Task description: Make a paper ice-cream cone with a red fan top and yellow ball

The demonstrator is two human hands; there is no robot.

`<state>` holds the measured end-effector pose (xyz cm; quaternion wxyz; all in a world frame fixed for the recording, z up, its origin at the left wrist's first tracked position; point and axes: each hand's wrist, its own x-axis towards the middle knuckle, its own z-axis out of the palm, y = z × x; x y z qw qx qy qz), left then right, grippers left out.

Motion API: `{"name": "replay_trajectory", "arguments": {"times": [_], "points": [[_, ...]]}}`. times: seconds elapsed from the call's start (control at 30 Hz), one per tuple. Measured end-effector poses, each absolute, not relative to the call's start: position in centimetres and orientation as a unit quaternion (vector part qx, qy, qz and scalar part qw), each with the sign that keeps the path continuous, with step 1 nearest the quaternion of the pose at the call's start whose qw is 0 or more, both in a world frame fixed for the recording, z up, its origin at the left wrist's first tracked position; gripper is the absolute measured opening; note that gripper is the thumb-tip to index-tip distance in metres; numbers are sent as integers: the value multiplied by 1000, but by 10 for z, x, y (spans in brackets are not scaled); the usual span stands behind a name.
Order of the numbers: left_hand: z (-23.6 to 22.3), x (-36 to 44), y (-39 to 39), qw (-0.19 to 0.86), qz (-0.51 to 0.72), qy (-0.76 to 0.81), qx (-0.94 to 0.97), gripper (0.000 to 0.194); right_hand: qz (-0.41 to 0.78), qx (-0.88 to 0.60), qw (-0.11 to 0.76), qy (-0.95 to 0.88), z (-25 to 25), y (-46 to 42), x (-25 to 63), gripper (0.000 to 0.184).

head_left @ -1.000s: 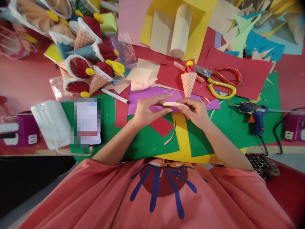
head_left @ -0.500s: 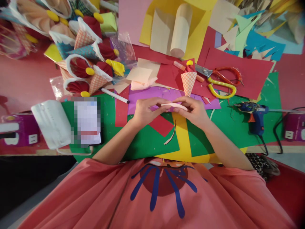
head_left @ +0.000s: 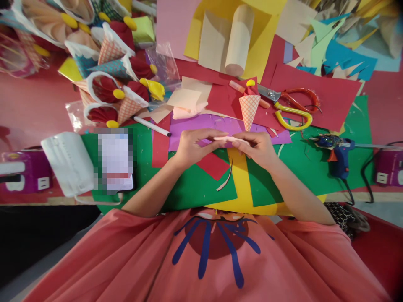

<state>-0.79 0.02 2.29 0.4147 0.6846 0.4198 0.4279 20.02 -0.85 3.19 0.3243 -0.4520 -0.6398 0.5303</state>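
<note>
Where a flat green sheet (head_left: 195, 188) lies nearest, left hand (head_left: 192, 146) and right hand (head_left: 260, 147) pinch opposite ends of a thin, pale-pink, flattish piece (head_left: 229, 139), material unclear, above a flat purple sheet (head_left: 201, 126). Looks light, pliable, easily creased; best gripped gently at the ends. Just beyond: orange-and-white checked paper cone (head_left: 249, 110). Farther: cream cylindrical roll (head_left: 239, 40).

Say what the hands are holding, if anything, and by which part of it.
A pale pink strip, held by both ends: left fingers at its left end, right fingers at its right.
</note>
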Motion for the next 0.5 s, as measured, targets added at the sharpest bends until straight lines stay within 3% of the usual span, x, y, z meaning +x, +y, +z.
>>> {"name": "replay_trajectory", "arguments": {"times": [0.17, 0.27, 0.43, 0.5], "points": [[23, -8, 1, 395, 442, 435, 678, 25, 505, -479, 344, -631, 29, -8, 199, 50], [21, -10, 2, 386, 454, 427, 680, 26, 497, -469, 349, -641, 30, -8, 199, 42], [17, -11, 3, 408, 451, 375, 699, 42, 496, -445, 355, -655, 32, -8, 199, 39], [17, -10, 3, 392, 427, 381, 720, 34, 490, -444, 357, -660, 30, -8, 198, 37]]}}
